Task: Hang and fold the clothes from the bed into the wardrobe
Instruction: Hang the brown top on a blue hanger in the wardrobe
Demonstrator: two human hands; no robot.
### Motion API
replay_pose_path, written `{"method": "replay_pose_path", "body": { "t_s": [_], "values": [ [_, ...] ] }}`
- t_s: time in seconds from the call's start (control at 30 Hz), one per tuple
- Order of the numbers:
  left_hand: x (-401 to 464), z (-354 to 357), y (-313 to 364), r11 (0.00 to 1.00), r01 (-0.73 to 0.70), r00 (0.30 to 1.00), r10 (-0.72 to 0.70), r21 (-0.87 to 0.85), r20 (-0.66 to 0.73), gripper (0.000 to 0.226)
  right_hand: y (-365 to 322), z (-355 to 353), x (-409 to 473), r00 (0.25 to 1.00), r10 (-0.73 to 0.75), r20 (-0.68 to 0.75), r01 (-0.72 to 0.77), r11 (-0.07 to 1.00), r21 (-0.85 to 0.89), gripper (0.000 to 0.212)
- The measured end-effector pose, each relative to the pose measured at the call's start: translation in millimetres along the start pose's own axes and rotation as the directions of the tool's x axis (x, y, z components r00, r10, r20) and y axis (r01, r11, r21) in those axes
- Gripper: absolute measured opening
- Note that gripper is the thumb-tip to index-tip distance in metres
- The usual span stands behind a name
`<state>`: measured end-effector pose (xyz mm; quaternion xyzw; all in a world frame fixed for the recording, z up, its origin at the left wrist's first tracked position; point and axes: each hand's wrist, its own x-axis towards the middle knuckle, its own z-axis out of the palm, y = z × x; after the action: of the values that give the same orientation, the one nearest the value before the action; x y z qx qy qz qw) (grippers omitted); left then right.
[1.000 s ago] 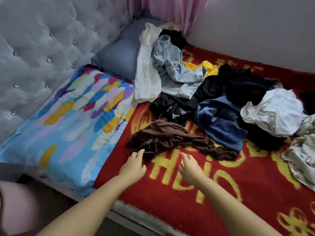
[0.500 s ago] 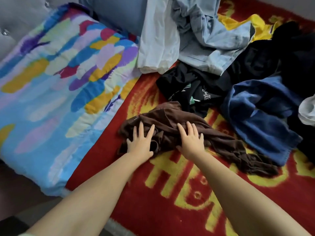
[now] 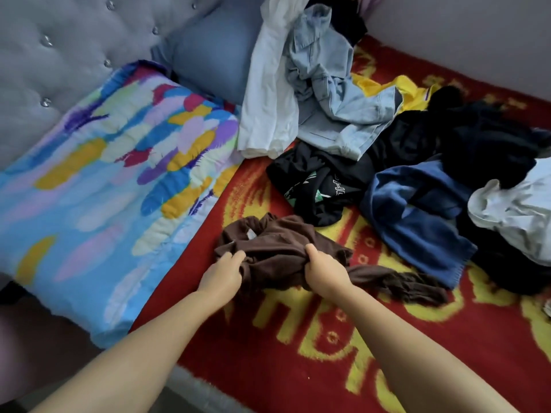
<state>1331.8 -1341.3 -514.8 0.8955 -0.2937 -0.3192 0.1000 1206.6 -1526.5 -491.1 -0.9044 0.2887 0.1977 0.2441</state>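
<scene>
Fingers of my left hand (image 3: 222, 274) and right hand (image 3: 323, 268) bunch the brown garment (image 3: 283, 248); beyond them, whole pile (image 3: 402, 150) left, nothing folded.

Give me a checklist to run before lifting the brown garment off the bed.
1. Left hand grips the brown garment: ok, fingers curled into its left part.
2. Right hand grips it: ok, cloth bunched in the fist.
3. Garment free of the pile: ok, it lies apart from the black shirt and the blue garment.
4. Trailing end under control: not ok, a long part lies loose on the red blanket, right of the right hand.
5. Garment spread out for folding: not ok, it is crumpled.
6. Wardrobe or hanger ready: cannot tell, neither is in view.
</scene>
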Motion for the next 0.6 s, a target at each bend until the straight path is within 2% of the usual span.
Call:
{"method": "replay_pose_path", "body": {
  "t_s": [0.1, 0.37, 0.47, 0.6],
  "values": [
    [-33.0, -43.6, -0.8, 0.993, -0.063, 0.996, 0.056, -0.098, -0.074, 0.035, -15.5, -33.7, -34.3, 0.998, 0.008, -0.068, -0.007, 1.0, 0.013, 0.006],
    [-151.4, -130.3, -1.5, 0.917, -0.297, 0.925, 0.207, -0.267, -0.318, 0.03, -72.1, -94.8, -150.1, 0.966, 0.034, -0.257, -0.003, 0.993, 0.12, 0.02],
    [-200.3, -151.4, -8.6, 0.854, -0.357, 0.901, 0.207, -0.378, -0.382, 0.023, -89.9, -105.1, -198.8, 0.945, 0.034, -0.324, 0.011, 0.991, 0.137, 0.025],
    [-263.6, -193.3, -22.0, 0.738, -0.404, 0.883, 0.162, -0.54, -0.44, 0.039, -118.6, -122.3, -266.3, 0.904, -0.098, -0.415, 0.122, 0.992, 0.03, 0.026]
  ]
}}
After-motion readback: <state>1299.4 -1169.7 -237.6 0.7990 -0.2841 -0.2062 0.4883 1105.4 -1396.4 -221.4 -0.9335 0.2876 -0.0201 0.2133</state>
